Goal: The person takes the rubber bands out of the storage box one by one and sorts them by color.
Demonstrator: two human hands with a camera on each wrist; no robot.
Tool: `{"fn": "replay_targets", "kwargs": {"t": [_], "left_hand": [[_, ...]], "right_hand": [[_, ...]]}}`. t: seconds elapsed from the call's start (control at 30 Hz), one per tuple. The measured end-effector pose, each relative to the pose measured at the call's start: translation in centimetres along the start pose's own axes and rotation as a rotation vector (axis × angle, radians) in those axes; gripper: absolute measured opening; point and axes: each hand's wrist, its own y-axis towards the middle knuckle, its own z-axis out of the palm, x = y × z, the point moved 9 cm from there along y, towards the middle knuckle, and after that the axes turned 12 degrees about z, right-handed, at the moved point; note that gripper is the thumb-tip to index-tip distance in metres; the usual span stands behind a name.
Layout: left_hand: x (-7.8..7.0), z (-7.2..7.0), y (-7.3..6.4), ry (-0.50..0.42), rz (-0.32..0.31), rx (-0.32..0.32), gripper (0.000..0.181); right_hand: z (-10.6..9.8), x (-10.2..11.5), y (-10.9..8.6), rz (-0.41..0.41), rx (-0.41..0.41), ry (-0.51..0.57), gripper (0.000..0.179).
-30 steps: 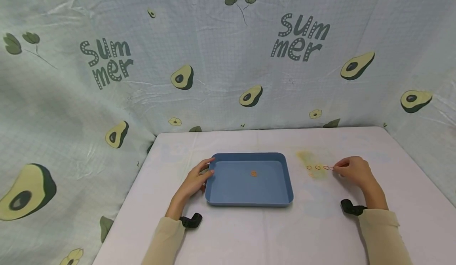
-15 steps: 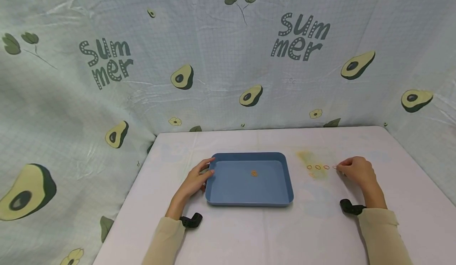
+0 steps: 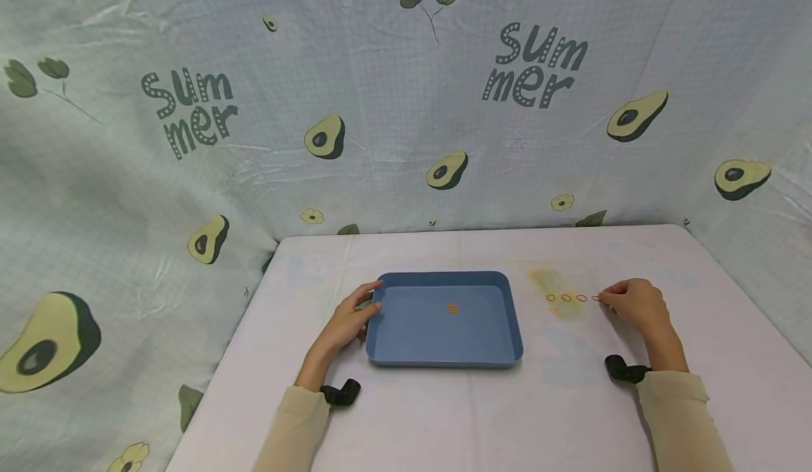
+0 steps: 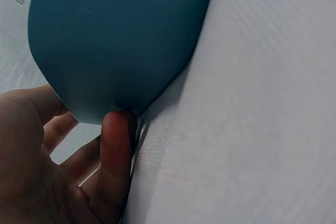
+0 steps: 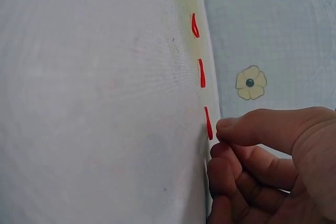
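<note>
In the head view a blue tray [image 3: 419,338] lies on the table, with a small orange-coloured cluster [image 3: 452,308] inside it. My left hand [image 3: 345,323] grips the tray's left rim, fingers over the edge; the left wrist view shows a fingertip [image 4: 116,124] against the outer wall. To the right of the tray, several small red rubber bands [image 3: 566,298] lie in a row. My right hand [image 3: 636,304] is at the right end, thumb and forefinger pinched together right at the last red rubber band [image 5: 208,123].
A pale cloth [image 3: 457,415] with a yellowish patch [image 3: 542,278] under the bands covers the table. Behind it hangs a curtain [image 3: 380,197] printed with avocados and lettering. Black wrist cameras [image 3: 342,392] sit at both wrists.
My right hand has shifted slightly right, drawing the last red rubber band away from its neighbour; it now shows as a separate loop at the row's end. My left hand and the tray stay put.
</note>
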Motion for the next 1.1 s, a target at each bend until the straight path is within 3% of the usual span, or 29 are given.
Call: {"fn": "replay_targets", "kwargs": {"t": [0.23,0.57,0.83,1.1], "left_hand": [[0.1,0.2,0.0,-0.002,0.002,0.003,0.053],[-0.2,0.3,0.1,-0.014,0.007,0.008,0.053],[-0.2,0.2,0.2,-0.011,0.019,0.014,0.053],[-0.3,0.0,0.0,-0.006,0.007,-0.003,0.054]], "right_hand": [[0.0,0.5,-0.6,-0.005,0.006,0.007,0.039],[-0.5,4.3,-2.4,-0.165,-0.052,-0.021,0.034],[0.8,9.0,-3.7,-0.323,-0.067,-0.025,0.029],[2.8,15.8,-5.9,-0.520,-0.031,-0.072,0.020]]}}
